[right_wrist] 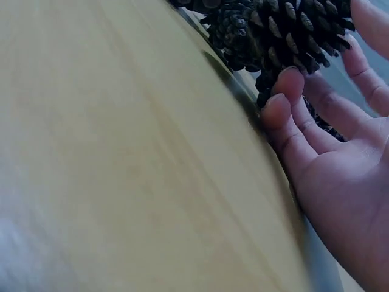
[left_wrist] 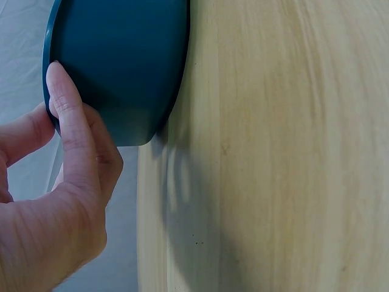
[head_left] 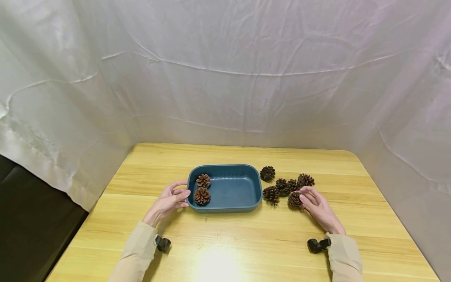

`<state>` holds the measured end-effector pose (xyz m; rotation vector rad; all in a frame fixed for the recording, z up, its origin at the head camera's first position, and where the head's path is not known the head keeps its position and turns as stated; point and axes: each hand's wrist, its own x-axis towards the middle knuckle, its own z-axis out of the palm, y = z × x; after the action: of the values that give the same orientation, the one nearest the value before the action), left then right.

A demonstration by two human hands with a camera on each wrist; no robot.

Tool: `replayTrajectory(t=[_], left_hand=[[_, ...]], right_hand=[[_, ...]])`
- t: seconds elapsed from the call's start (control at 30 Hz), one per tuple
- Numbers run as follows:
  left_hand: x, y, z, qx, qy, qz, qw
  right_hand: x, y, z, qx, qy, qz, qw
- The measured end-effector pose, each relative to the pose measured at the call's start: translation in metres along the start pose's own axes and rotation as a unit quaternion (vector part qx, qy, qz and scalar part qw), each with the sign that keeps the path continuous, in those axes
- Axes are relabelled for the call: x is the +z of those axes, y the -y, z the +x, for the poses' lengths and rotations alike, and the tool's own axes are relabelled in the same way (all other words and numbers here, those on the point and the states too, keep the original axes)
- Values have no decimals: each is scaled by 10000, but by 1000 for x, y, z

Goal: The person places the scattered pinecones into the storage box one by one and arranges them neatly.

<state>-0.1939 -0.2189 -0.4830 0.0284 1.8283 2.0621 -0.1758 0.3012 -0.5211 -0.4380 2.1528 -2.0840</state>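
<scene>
Head view: we see a rectangular, round-cornered, dark teal tray, seemingly plastic, on a pale yellow, wood-grained table. Two round, brown, woody pinecones lie inside it at its left end, one behind the other. Our left hand grips the tray's left rim, the thumb on one side of the wall and fingers on the other. Our right hand grasps a dark brown, open-scaled, woody pinecone between thumb and fingers, to the right of the tray; we cannot tell whether it touches the table. Beyond and beside it, five loose dark brown pinecones lie near the tray's right end, several bunched together. We wear beige cloth sleeves, each with a small black device at the wrist. Wrinkled whitish cloth hangs behind the table.
</scene>
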Motion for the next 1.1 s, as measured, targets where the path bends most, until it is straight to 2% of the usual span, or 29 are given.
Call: replayTrajectory(t=[0.3, 0.57, 0.7, 0.9, 1.1], left_hand=[[0, 0, 0, 64, 60, -27, 10000], [0, 0, 0, 43, 46, 33, 10000], [-1, 0, 0, 22, 22, 40, 10000], [-2, 1, 1, 31, 24, 20, 10000], [-1, 1, 1, 25, 29, 31, 10000]], right_hand=[[3, 6, 2, 28, 248, -289, 9993], [4, 12, 6, -565, 491, -536, 9958], [5, 15, 10, -702, 621, -460, 9945], [7, 24, 18, -656, 855, -397, 9934], [11, 37, 26, -430, 922, -368, 9941]])
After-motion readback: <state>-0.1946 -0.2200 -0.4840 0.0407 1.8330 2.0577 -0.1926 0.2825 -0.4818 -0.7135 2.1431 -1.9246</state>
